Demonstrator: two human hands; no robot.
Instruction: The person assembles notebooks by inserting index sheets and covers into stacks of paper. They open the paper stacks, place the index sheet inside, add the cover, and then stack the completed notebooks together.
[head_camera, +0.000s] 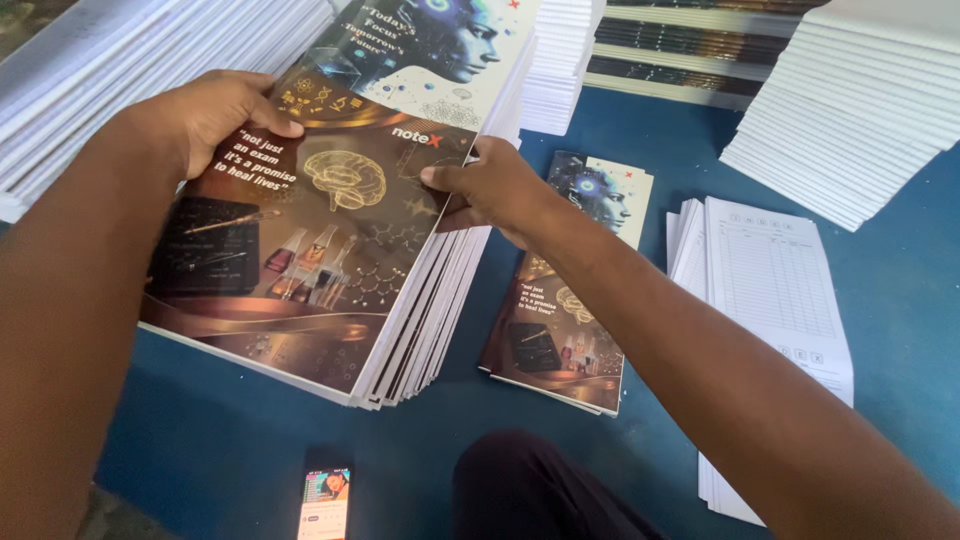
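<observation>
**Both hands gripping the cover stack**

Your left hand (215, 115) and right hand (490, 185) are pinching opposite edges of the glossy brown printed cover stack (310, 250), which is lying on the blue table (880, 300) beside a smaller cover pile (565, 300).

A smaller pile of glossy dark-covered notebooks (563, 320) lay flat on the blue counter (880, 270), just right of centre. Beside it, further right, sat a fanned sheaf of white ruled sheets (770, 285), printed with a table grid. Tall stacks of white page blocks (860, 95) rose along the far right, and more white stacks (90, 70) leaned at the far left. At the near edge a phone (325, 503) lay face up with its screen lit, next to a dark-clothed knee (530, 490).
</observation>
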